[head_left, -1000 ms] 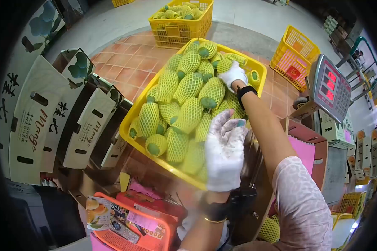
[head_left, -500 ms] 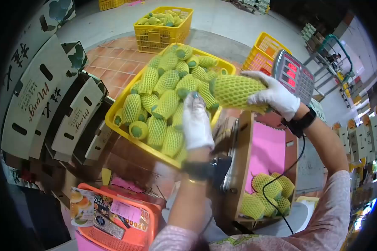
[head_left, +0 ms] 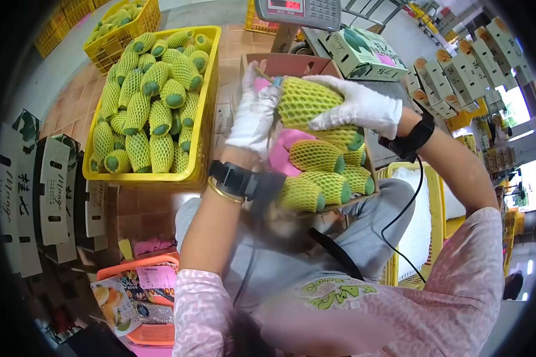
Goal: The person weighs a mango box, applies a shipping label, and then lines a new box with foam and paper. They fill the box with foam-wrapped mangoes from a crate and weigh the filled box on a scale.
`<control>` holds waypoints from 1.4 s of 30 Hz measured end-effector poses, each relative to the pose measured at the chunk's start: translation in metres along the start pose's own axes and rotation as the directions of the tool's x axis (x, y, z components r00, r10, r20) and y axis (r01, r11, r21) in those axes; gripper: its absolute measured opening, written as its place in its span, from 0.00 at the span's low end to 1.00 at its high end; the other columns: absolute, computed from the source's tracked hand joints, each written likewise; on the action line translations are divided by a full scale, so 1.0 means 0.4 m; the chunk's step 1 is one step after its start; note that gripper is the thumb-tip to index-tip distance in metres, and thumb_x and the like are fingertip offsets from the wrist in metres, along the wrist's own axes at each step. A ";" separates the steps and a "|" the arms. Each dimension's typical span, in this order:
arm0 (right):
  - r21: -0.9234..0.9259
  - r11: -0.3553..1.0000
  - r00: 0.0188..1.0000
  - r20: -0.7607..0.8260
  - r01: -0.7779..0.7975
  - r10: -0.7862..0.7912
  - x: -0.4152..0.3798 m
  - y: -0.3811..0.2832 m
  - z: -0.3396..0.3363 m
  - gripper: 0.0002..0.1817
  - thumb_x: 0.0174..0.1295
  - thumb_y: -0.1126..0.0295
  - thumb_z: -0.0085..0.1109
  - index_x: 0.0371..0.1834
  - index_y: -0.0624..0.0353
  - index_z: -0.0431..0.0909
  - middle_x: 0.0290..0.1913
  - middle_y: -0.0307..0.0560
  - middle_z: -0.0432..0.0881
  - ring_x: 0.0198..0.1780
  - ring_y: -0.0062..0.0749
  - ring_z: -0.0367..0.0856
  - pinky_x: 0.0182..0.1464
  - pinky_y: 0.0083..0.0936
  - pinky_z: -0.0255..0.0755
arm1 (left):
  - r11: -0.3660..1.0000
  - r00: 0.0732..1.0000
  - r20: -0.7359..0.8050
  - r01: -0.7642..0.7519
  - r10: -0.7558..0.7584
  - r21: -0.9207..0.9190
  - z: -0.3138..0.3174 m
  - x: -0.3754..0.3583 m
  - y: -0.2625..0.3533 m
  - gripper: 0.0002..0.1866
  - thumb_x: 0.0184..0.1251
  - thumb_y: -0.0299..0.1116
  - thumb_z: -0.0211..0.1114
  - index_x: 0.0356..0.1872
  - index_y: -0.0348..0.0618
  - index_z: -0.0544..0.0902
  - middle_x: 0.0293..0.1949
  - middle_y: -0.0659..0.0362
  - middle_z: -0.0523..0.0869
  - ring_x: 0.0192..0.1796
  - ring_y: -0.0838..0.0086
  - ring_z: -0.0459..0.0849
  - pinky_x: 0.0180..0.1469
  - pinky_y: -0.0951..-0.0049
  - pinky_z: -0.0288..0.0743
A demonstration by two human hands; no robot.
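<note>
White gloves cover both my hands. My right hand (head_left: 363, 108) is wrapped over a mango (head_left: 304, 104) in a yellow-green foam net sleeve, held above an open carton (head_left: 372, 169). My left hand (head_left: 253, 116) is at that mango's left end, its fingers stretched upward and the thumb apart, with a bluish thumb tip right at the sleeve. Under the held mango, several sleeved mangoes (head_left: 315, 156) lie in the carton with green ends facing right. Pink paper (head_left: 278, 156) lines it.
A yellow crate (head_left: 211, 89) heaped with sleeved mangoes stands at the left. Behind the carton is a scale (head_left: 298, 13) with red digits. A printed mango box (head_left: 366, 53) sits at the back right. An orange basket (head_left: 152, 262) is at lower left; a black cable (head_left: 402, 217) hangs from my right wrist.
My view has turned right and down. Both hands have gone from beside the crate to over the carton, a sleeved mango still in my right hand. The carton's mangoes show more fully.
</note>
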State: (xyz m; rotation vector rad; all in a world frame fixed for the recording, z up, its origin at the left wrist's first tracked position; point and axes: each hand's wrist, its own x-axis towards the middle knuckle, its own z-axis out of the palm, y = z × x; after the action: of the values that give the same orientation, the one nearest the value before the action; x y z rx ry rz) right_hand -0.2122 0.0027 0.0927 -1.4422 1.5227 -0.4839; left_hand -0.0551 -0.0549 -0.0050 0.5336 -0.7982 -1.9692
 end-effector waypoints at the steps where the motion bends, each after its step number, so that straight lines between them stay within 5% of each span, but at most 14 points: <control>1: 0.111 0.994 1.000 0.000 0.015 -0.015 0.006 0.032 -0.003 0.40 0.48 0.76 0.67 0.65 0.59 0.57 0.56 0.43 0.72 0.54 0.22 0.71 0.57 0.20 0.67 | 1.000 1.000 0.006 -0.005 0.005 0.004 -0.020 0.024 -0.019 0.30 0.68 0.29 0.52 0.68 0.58 0.50 0.54 0.51 0.72 0.51 0.66 0.76 0.48 0.67 0.77; 2: 0.125 0.992 0.999 -0.034 -0.034 0.039 0.007 0.058 -0.010 0.40 0.48 0.76 0.67 0.66 0.59 0.57 0.56 0.43 0.72 0.52 0.22 0.73 0.55 0.20 0.69 | 0.925 0.994 -0.012 -0.092 0.104 0.369 -0.054 0.058 -0.035 0.31 0.66 0.31 0.54 0.68 0.57 0.51 0.55 0.50 0.71 0.52 0.65 0.76 0.49 0.66 0.75; 4: 0.004 0.992 0.988 -0.089 -0.123 0.123 0.012 0.083 -0.005 0.41 0.46 0.76 0.69 0.65 0.57 0.59 0.53 0.44 0.75 0.48 0.23 0.75 0.52 0.21 0.72 | 0.401 0.955 0.011 -0.136 0.298 0.906 -0.081 0.057 0.008 0.32 0.60 0.36 0.60 0.66 0.55 0.58 0.55 0.43 0.71 0.54 0.56 0.74 0.53 0.63 0.70; 6: -0.563 0.811 0.975 -0.216 -0.160 0.042 0.030 0.102 0.026 0.41 0.40 0.58 0.72 0.62 0.47 0.66 0.46 0.52 0.80 0.48 0.36 0.80 0.50 0.26 0.73 | -0.211 0.986 0.027 0.008 0.165 0.977 -0.098 0.042 0.035 0.32 0.58 0.41 0.60 0.65 0.53 0.62 0.54 0.38 0.70 0.54 0.49 0.73 0.55 0.59 0.69; 8: -0.664 0.728 0.985 -0.145 -0.169 0.095 0.062 0.111 0.060 0.42 0.37 0.49 0.69 0.61 0.44 0.67 0.45 0.56 0.80 0.47 0.45 0.79 0.50 0.30 0.72 | -0.166 0.994 -0.097 0.089 -0.043 0.982 -0.097 0.029 0.035 0.32 0.57 0.44 0.60 0.64 0.52 0.63 0.55 0.34 0.68 0.53 0.42 0.73 0.55 0.58 0.69; 10: -0.737 0.658 0.986 -0.063 -0.152 0.157 0.101 0.107 0.096 0.40 0.37 0.48 0.68 0.59 0.44 0.69 0.43 0.55 0.80 0.44 0.46 0.80 0.48 0.32 0.72 | -0.187 0.965 -0.083 0.036 -0.249 0.982 -0.115 0.050 0.014 0.38 0.55 0.42 0.59 0.67 0.49 0.55 0.51 0.34 0.74 0.51 0.46 0.76 0.54 0.59 0.69; 12: -0.813 0.570 0.978 0.004 -0.118 0.207 0.132 0.098 0.135 0.40 0.37 0.48 0.67 0.59 0.44 0.69 0.43 0.54 0.80 0.43 0.46 0.80 0.47 0.33 0.72 | -0.157 0.951 -0.126 0.083 -0.283 0.984 -0.118 0.051 -0.009 0.37 0.56 0.38 0.56 0.68 0.46 0.52 0.45 0.37 0.78 0.50 0.49 0.77 0.54 0.60 0.70; 16: -0.727 0.684 0.962 0.142 -0.059 0.234 0.175 0.141 0.173 0.38 0.40 0.50 0.61 0.60 0.49 0.68 0.44 0.54 0.80 0.44 0.45 0.80 0.46 0.33 0.73 | -0.212 0.955 -0.092 0.031 -0.283 0.977 -0.117 0.067 -0.025 0.37 0.58 0.35 0.56 0.68 0.43 0.50 0.46 0.39 0.79 0.50 0.49 0.77 0.53 0.58 0.70; 22: -0.799 0.596 0.916 0.177 -0.079 0.359 0.169 0.138 0.188 0.39 0.45 0.46 0.58 0.63 0.47 0.65 0.48 0.53 0.79 0.50 0.47 0.77 0.50 0.37 0.70 | -0.202 0.984 -0.025 -0.011 -0.174 0.979 -0.142 0.075 -0.055 0.37 0.55 0.38 0.55 0.67 0.42 0.53 0.40 0.39 0.80 0.44 0.47 0.79 0.48 0.59 0.72; 24: -0.894 0.441 0.959 0.188 0.077 0.213 0.169 0.156 0.210 0.41 0.43 0.40 0.59 0.63 0.42 0.65 0.42 0.52 0.81 0.50 0.48 0.75 0.48 0.38 0.67 | -0.193 0.987 -0.027 -0.004 -0.161 0.981 -0.136 0.072 -0.054 0.37 0.55 0.37 0.55 0.67 0.43 0.53 0.40 0.39 0.80 0.44 0.47 0.79 0.48 0.58 0.72; 26: -0.888 0.451 0.931 0.232 0.085 0.281 0.177 0.149 0.209 0.39 0.45 0.41 0.58 0.63 0.41 0.65 0.43 0.51 0.80 0.51 0.50 0.71 0.48 0.40 0.65 | -0.196 0.988 -0.015 -0.015 -0.151 0.980 -0.138 0.068 -0.050 0.37 0.55 0.36 0.55 0.67 0.44 0.53 0.40 0.39 0.80 0.44 0.47 0.79 0.48 0.58 0.72; 29: -0.908 0.384 0.956 0.247 0.171 0.160 0.167 0.177 0.224 0.38 0.45 0.42 0.58 0.62 0.42 0.66 0.40 0.51 0.80 0.46 0.49 0.72 0.47 0.40 0.66 | -0.170 0.987 -0.035 0.008 -0.158 0.985 -0.146 0.066 -0.051 0.38 0.54 0.34 0.57 0.68 0.45 0.52 0.40 0.38 0.80 0.44 0.47 0.79 0.49 0.58 0.71; 38: -0.903 0.391 0.952 0.258 0.177 0.167 0.143 0.141 0.233 0.26 0.44 0.59 0.59 0.52 0.47 0.73 0.42 0.52 0.78 0.50 0.47 0.71 0.46 0.38 0.63 | -0.201 0.974 -0.083 0.040 -0.212 0.979 -0.117 0.066 -0.030 0.40 0.53 0.33 0.58 0.68 0.46 0.51 0.42 0.37 0.79 0.46 0.48 0.79 0.50 0.59 0.71; 42: -0.879 0.435 0.969 0.240 0.193 0.056 0.121 0.171 0.237 0.26 0.48 0.55 0.59 0.52 0.47 0.73 0.43 0.56 0.76 0.52 0.49 0.69 0.47 0.39 0.62 | -0.192 0.976 -0.065 0.024 -0.208 0.981 -0.117 0.059 -0.030 0.40 0.53 0.34 0.58 0.69 0.46 0.49 0.42 0.38 0.79 0.46 0.48 0.79 0.51 0.59 0.71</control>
State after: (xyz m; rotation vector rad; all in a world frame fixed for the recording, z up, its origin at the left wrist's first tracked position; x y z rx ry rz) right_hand -0.1644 0.0034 -0.0245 -2.2826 1.5718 0.6137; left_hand -0.0437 -0.0860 -0.0473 1.4469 -2.5419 -0.9624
